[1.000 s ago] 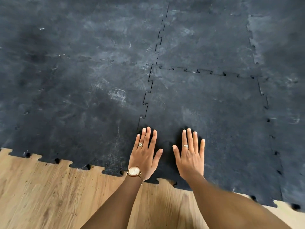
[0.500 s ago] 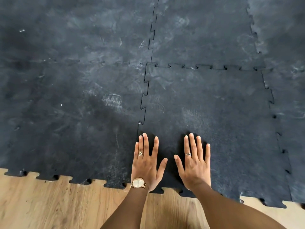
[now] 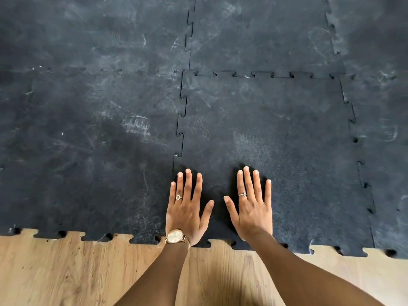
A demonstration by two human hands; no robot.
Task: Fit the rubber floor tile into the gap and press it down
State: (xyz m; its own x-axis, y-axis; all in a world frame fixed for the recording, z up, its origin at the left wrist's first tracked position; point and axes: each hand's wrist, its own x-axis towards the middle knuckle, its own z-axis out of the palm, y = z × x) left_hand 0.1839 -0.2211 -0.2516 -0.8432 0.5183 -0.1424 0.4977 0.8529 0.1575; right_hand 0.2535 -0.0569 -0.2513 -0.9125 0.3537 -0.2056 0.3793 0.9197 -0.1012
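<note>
The black rubber floor tile (image 3: 287, 140) lies flat among matching tiles, its toothed edges meshed with neighbours on the left, far and right sides. Thin dark seams and small holes still show along those joints. My left hand (image 3: 187, 208), with a watch and a ring, rests palm-down on the tile's near left corner, fingers spread. My right hand (image 3: 251, 206), also ringed, lies flat beside it on the near edge. Neither hand grips anything.
Scuffed black rubber tiles (image 3: 88, 129) cover the floor to the left, far side and right. Bare wooden floor (image 3: 66, 272) runs along the near side, below the toothed mat edge.
The view has tilted and shifted, so the mat's near edge sits lower in frame. Both hands stay flat on the tile's near edge, side by side, in the same pose.
</note>
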